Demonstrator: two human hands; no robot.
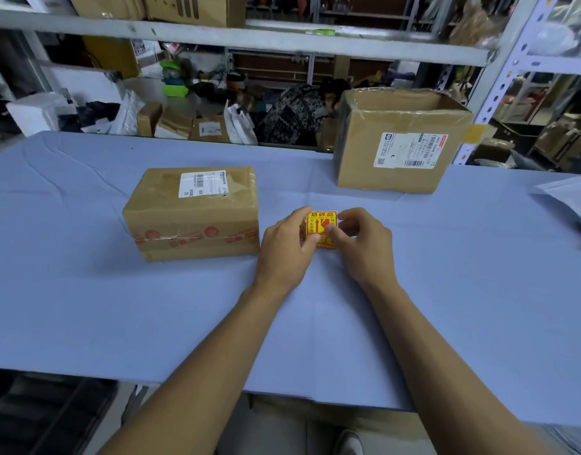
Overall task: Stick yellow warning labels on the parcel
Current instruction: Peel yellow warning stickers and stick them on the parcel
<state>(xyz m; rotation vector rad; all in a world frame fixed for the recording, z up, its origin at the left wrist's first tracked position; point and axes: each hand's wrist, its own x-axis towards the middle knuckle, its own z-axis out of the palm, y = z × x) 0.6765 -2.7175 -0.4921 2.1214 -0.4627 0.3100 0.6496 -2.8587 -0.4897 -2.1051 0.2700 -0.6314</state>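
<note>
Both hands, left [287,247] and right [359,239], pinch the yellow label stack [322,224] over the counter [85,307]; the parcel [194,211] just left shows no yellow label yet, so sticking is all ahead.

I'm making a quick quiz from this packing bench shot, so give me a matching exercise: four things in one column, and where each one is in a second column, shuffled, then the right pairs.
Things:
1. sealed parcel
2. open carton
3. yellow warning labels
4. white papers

Places:
A. at the table's right edge
B. between the fingers of the left hand and right hand
C. far right on the blue table, top flaps open
D. left of the hands, taped shut

Pairs: 1-D, 2-C, 3-B, 4-A
</note>
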